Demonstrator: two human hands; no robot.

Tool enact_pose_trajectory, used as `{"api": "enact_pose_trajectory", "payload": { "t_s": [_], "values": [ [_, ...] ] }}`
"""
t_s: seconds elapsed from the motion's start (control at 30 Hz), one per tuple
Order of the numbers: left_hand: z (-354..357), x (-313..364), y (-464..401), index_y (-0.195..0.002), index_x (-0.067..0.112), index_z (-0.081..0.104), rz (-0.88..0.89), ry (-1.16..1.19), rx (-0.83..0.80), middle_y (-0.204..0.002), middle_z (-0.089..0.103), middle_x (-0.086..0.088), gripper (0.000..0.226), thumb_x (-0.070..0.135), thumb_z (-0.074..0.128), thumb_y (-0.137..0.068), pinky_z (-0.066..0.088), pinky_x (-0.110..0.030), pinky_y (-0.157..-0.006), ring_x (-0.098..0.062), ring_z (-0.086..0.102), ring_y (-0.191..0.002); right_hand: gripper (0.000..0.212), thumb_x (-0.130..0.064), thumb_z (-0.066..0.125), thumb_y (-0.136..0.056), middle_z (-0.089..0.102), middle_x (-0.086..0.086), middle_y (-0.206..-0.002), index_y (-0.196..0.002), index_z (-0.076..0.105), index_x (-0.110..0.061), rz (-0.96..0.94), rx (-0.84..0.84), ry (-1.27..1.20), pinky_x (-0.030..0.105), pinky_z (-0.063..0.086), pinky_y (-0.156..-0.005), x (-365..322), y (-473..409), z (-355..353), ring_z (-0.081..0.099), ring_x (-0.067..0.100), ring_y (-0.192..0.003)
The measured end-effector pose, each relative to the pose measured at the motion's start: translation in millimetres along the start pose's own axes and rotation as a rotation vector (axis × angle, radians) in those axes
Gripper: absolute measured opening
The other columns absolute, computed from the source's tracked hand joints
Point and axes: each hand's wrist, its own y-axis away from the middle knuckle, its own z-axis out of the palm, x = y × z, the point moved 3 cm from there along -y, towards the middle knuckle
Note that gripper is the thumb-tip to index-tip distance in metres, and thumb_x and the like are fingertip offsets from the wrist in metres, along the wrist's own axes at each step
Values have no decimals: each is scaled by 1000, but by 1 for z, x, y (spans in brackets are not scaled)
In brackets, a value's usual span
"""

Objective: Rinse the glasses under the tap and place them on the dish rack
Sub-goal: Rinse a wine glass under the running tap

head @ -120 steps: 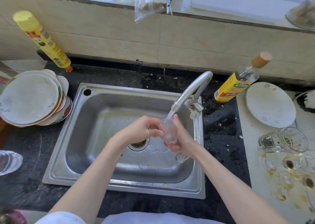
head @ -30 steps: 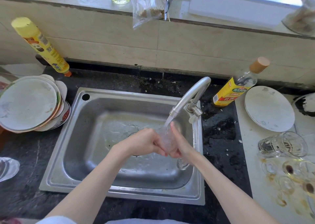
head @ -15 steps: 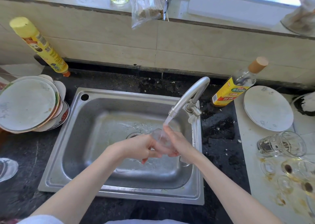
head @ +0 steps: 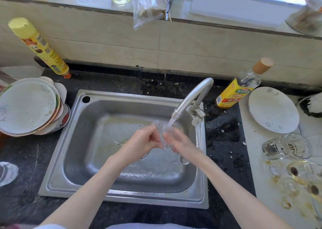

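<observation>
Over the steel sink (head: 57, 167), a small clear glass (head: 163, 130) is held between my left hand (head: 142, 142) and my right hand (head: 180, 141). Water streams from the tap (head: 191, 96) onto the glass, which is blurred by splashing. A second small glass (head: 184, 160) lies in the sink under my right wrist. A dirty tumbler (head: 286, 146) lies on its side on the right counter, with several stained small glasses (head: 294, 172) in front of it. A clear glass (head: 7, 174) sits at the left edge.
A stack of plates (head: 27, 106) stands left of the sink, with a yellow bottle (head: 40, 45) behind. A yellow-labelled bottle with a cork cap (head: 238, 87) and a white plate (head: 273, 109) sit on the right. No dish rack is in view.
My hands stay under the running tap and keep turning the glass; my left fingers have shifted their hold. The view has tilted slightly.
</observation>
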Motion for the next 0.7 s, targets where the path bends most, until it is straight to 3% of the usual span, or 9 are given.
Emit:
{"api": "enact_pose_trajectory", "payload": {
  "t_s": [0.07, 0.17, 0.27, 0.33, 0.43, 0.53, 0.6, 0.7],
  "values": [
    [-2, 3, 0, -68, 27, 50, 36, -13, 4, -70, 56, 10, 29, 21, 77, -73, 37, -16, -64, -1, 47, -67, 42, -56, 28, -91, 52, -1, -65, -93, 57, -26, 5, 18, -66, 14, 24, -38, 0, 0, 3, 32, 0, -37],
    [-6, 6, -2, -70, 26, 60, 93, 1, -84, -75, 59, 13, 22, 48, 64, -73, 38, -10, -71, 5, 50, -75, 75, -69, 5, -87, 37, -3, -47, -61, 63, -30, 98, -61, -183, 16, 14, -35, 2, -1, 8, 20, 5, -34],
    [-5, 4, -5, -72, 14, 62, -18, 277, -82, -69, 60, 9, 21, 31, 68, -81, 42, -22, -70, -3, 52, -69, 76, -73, 3, -85, 38, -4, -45, -76, 65, -29, 176, -149, -301, 16, 17, -34, 1, -4, 8, 26, 5, -33],
    [-3, 5, -8, -71, 16, 58, -78, 368, -10, -69, 60, 8, 17, 19, 65, -86, 42, -20, -68, -6, 53, -67, 74, -68, 3, -89, 45, -1, -50, -96, 62, -25, 146, -156, -294, 17, 27, -35, -2, -7, 5, 35, 7, -37],
    [-3, 6, -15, -72, 18, 54, -147, 412, 104, -78, 54, 2, 19, 22, 62, -88, 39, -13, -68, -8, 50, -71, 51, -54, 17, -98, 50, 2, -60, -111, 53, -21, 61, -49, 33, 19, 44, -46, -8, -4, -3, 46, 9, -49],
    [-2, 1, -23, -81, 13, 52, -229, 545, 193, -84, 55, 2, 22, 31, 62, -86, 41, -21, -70, -7, 51, -71, 19, -27, 42, -99, 49, 0, -60, -92, 55, -16, 0, 54, 144, 27, 53, -59, -7, 1, -7, 50, 13, -58],
    [8, -1, -29, -95, 10, 48, -269, 860, 178, -91, 57, -8, 34, 34, 67, -80, 47, -29, -70, -14, 58, -71, 23, -22, 45, -99, 48, -4, -53, -83, 59, -13, 5, 74, 53, 34, 52, -67, -4, 2, -9, 51, 12, -55],
    [29, 0, -37, -112, 9, 43, -257, 1168, -11, -93, 52, -21, 53, 44, 68, -80, 44, -30, -47, -24, 59, -64, 27, -25, 47, -97, 49, -5, -47, -81, 61, -8, 64, -27, -165, 29, 47, -66, -3, 5, -9, 53, 9, -48]
  ]
}}
